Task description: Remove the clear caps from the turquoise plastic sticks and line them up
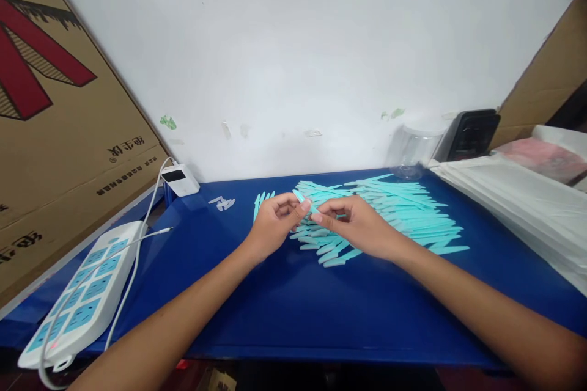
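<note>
My left hand (280,222) pinches one turquoise eyebrow razor (299,197) between thumb and fingers, its upper end poking out above them. At the razor's lower end my right hand (355,225) is closed in a pinch too; the fingertips of both hands nearly meet. Behind and beneath the hands spreads a large pile of similar turquoise razors (415,214), partly hidden by them. A few more razors (262,200) lie in a small row just left of my left hand. Farther left is a little heap of translucent plastic caps (223,203).
The blue tabletop (293,311) meets a white wall. At left are a power strip (98,284), a white device (180,179) with a cable, and a big carton (68,134). A clear jar (415,149), a black object (472,133) and stacked white sheets (518,201) stand at right.
</note>
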`<state>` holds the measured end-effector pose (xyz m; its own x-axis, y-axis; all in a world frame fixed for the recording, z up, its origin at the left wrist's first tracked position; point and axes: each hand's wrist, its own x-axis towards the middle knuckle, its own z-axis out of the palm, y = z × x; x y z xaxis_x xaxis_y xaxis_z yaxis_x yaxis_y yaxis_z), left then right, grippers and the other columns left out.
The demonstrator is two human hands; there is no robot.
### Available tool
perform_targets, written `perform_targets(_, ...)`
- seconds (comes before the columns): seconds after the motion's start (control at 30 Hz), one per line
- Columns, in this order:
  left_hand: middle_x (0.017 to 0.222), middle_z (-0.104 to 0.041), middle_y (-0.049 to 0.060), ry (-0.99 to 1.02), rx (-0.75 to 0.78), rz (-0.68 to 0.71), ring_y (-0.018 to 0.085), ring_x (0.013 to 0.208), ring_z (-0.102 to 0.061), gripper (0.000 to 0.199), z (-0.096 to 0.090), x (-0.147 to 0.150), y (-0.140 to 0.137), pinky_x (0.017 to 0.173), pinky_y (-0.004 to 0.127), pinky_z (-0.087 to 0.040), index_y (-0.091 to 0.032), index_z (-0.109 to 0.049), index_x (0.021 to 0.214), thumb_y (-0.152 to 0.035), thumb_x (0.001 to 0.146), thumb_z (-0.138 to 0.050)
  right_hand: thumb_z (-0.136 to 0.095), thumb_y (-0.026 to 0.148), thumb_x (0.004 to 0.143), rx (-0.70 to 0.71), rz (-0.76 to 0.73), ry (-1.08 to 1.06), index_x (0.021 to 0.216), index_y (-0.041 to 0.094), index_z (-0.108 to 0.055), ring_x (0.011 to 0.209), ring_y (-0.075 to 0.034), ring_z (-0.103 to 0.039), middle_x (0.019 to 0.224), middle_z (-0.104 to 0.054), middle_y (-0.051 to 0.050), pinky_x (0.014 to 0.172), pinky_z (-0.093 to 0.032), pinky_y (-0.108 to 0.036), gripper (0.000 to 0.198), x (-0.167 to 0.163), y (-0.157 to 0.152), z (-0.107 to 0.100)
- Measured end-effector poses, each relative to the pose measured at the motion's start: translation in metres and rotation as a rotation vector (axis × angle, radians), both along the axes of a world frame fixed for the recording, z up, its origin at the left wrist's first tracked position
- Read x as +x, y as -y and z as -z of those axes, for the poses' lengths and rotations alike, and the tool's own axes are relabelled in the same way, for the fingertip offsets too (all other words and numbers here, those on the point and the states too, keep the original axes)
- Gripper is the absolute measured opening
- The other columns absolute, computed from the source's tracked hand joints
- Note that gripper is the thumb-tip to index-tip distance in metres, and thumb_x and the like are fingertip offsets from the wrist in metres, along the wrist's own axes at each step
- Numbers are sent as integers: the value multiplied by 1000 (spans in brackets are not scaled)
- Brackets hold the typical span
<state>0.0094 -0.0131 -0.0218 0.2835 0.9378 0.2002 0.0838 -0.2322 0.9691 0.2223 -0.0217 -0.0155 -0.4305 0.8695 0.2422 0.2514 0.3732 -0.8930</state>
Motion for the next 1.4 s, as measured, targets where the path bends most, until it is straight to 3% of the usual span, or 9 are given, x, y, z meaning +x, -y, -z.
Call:
perform_targets(0.13, 66, -60, 0, 4, -12, -37, 11, 62, -53, 47, -1, -4, -4, 62, 25, -46, -15, -67, 76, -59, 84, -81, -76, 54, 91, -67, -36, -8, 88, 19, -79, 75, -17, -61, 80, -71, -2, 68, -46, -29, 35, -4, 2, 4)
perform_targets(0.37, 75, -73, 5, -271, -94, -128, 14, 66, -57, 53, -17, -67, -52, 62, 27, -42, -15, -78, 77, -68, 72, -85, -63, 52, 100, -3, 119, 45, 89, 18, -77, 78, -20, -67, 87, -77, -7, 69, -50, -32, 39, 8, -9, 2)
perform_targets(0.57, 80, -80, 10, -364, -74, -256, 24, 82, -70, 77, -6, -90, -69, 79, 34, -50, -11, -78, 116, -65, 62, -92, -63, 51, 99, -11, 161, 75, 89, 18, -76, 74, -19, -66, 85, -77, -7, 66, -50, -31, 36, 16, -14, -1)
perform_targets(0.77, 71, -76, 4, -533, 94, -207, 20, 66, -64, 87, 15, -89, -79, 66, 31, -45, -11, -68, 132, -70, 69, -85, -65, 45, 97, -12, 141, 92, 89, 18, -76, 75, -20, -66, 86, -78, -6, 66, -49, -31, 31, 16, -14, 0)
perform_targets(0.93, 75, -74, 2, -644, 227, -237, 18, 66, -59, 71, 27, -87, -86, 64, 29, -41, -17, -70, 126, -67, 77, -79, -63, 40, 97, 2, 139, 122, 87, 18, -76, 78, -20, -66, 85, -77, -5, 72, -49, -32, 27, 17, -15, 0)
perform_targets(1.1, 76, -70, 0, -765, 415, -310, 18, 70, -60, 49, 23, -83, -81, 71, 29, -41, -19, -72, 121, -58, 90, -71, -60, 40, 99, 119, 197, 223, 84, 20, -74, 75, -21, -63, 82, -75, -4, 71, -48, -35, 29, 19, -18, 2)
perform_targets(1.27, 75, -66, 1, -787, 499, -306, 19, 74, -60, 39, 15, -69, -65, 72, 30, -42, -20, -73, 116, -53, 98, -63, -65, 41, 99, 431, 271, 507, 114, 19, -75, 105, -32, -62, 110, -73, -13, 89, -49, -46, 29, 30, -28, 16)
perform_targets(1.4, 86, -70, 5, -761, 652, -172, 21, 82, -60, 36, 12, -55, -51, 78, 33, -45, -20, -76, 113, -51, 101, -63, -71, 40, 97, 485, 181, 640, 120, 17, -74, 112, -36, -60, 114, -72, -16, 99, -47, -53, 33, 34, -32, 22)
